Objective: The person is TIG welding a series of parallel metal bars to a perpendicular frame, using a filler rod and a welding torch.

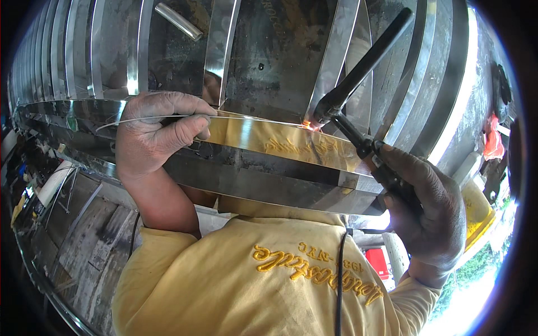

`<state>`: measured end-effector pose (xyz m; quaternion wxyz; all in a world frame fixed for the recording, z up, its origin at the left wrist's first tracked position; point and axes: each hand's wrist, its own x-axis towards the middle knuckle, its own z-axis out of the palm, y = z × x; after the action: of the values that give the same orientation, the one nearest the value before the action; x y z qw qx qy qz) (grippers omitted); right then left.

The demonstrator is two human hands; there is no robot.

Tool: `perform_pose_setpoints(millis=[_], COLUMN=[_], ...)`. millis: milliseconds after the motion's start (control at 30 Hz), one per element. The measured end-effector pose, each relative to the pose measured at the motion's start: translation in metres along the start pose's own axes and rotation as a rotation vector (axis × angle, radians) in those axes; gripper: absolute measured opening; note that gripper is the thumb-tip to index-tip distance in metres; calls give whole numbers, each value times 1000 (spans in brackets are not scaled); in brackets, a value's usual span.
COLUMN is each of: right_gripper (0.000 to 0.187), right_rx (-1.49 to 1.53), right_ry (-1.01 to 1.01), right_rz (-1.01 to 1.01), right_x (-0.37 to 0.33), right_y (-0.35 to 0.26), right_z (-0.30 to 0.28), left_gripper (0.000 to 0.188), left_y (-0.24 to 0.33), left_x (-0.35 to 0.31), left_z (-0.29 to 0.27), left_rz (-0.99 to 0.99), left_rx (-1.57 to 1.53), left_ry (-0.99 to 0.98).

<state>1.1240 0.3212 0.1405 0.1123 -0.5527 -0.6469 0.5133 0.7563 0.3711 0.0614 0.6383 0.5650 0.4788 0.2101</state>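
My left hand (154, 126) is closed, pinching a thin metal filler rod (252, 118) between thumb and fingers. The rod runs rightward along a polished steel rail (241, 134), its tip at a small glowing orange spot on the rail's upper edge. In my right hand (428, 207), fingers wrapped around the handle, is a black welding torch (347, 126). Its head sits right beside the glow, and a long black back cap points up and away. Upright flat steel bars (330, 61) meet the rail near the glow. The torch head hides its own tip.
A short loose metal tube (178, 21) lies on the dark work surface (274, 56) among the parallel bars. Nearer me runs another polished length (263, 173). Wooden boards (95, 246) are low on the left; a yellow container (476, 213) stands at right. A black cord (340, 280) hangs over my shirt.
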Motion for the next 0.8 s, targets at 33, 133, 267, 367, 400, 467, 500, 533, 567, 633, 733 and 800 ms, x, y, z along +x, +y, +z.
perform_pose_setpoints(millis=[33, 133, 267, 367, 400, 467, 500, 533, 567, 633, 733, 800], right_gripper=[49, 49, 49, 50, 50, 50, 50, 50, 50, 51, 51, 51], right_rx=[-17, 12, 52, 64, 49, 33, 29, 25, 25, 15, -7, 29], right_ry=[0, -59, -48, 12, 13, 14, 10, 7, 7, -12, -22, -15], right_rz=[-4, 69, 62, 59, 44, 29, 19, 10, 10, -3, -14, 13], right_x=[-1, -3, -2, -3, -3, -2, -1, -1, 0, 0, 1, -1], right_y=[-2, -8, -7, -5, -5, -5, -4, -4, -4, -4, -3, -4], right_z=[-1, -7, -4, 0, -1, -1, -1, 0, 0, -1, -2, 0], left_gripper=[13, 12, 13, 14, 14, 15, 15, 15, 15, 15, 14, 15], left_y=[-1, -2, 1, 0, 0, 1, 1, 1, 0, -1, -2, -1], left_x=[1, -1, 1, 1, 1, 1, 1, 1, 1, 0, 1, 2], left_z=[1, 2, 0, 1, 1, 0, 0, 1, 2, 2, 1, 2], left_rz=[4, -5, -2, 18, 9, 12, 15, 15, 19, 23, 36, 45], left_rx=[-5, -55, 31, 26, 21, 26, 31, 31, 19, 7, -13, -1], left_ry=[-5, 55, 10, -3, 5, 2, -1, -2, 4, 13, -5, 7])
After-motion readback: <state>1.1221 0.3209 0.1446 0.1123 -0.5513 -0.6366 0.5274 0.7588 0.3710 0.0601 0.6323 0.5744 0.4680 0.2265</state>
